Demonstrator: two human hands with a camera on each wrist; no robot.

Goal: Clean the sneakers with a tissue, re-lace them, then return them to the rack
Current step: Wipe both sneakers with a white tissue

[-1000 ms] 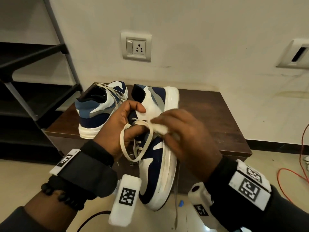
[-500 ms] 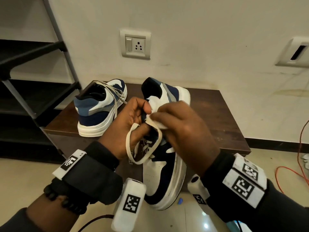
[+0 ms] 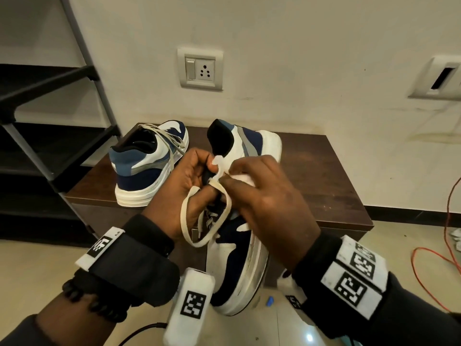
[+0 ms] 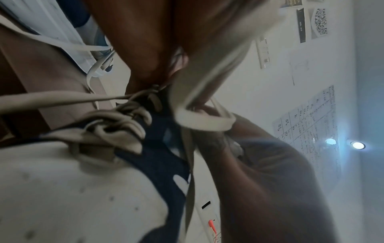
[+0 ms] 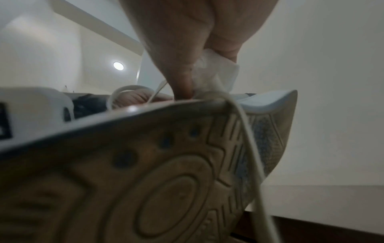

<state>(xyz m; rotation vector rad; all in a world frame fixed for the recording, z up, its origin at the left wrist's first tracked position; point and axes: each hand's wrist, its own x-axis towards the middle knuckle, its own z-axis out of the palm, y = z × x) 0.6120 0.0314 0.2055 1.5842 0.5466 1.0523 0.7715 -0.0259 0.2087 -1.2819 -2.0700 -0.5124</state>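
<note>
**Sneaker pair, 1 in hand, 1 on counter**

Item 1: navy-and-white sneaker (image 3: 237, 258), held in the air in front of the counter (image 3: 324, 176), toe pointing down toward the floor, heel up, sole turned to our right. The right wrist view shows its patterned sole (image 5: 166, 180) close to the lens.

Item 2: cream lace (image 3: 207, 221) of that sneaker, hanging in 1 loose loop below our left hand; the left wrist view shows it threaded through the lower eyelets (image 4: 116, 125).

Item 3: white tissue (image 3: 239, 176), folded, held against the upper side of the sneaker.

Item 4: second sneaker (image 3: 149, 166), standing upright on the counter at its left end, heel toward us, its laces lying loose over the top.

Our left hand (image 3: 179, 191) has its fingers curled round the lace and the sneaker's tongue area, thumb pinching near the collar. Our right hand (image 3: 269, 196) has its fingers curled round the tissue, pinching it, fingertips beside those of the left.

Also noted: black shoe rack (image 3: 50, 146) left of the counter; wall socket (image 3: 200, 69) above it; orange cable (image 3: 429, 270) on the floor at right.
</note>
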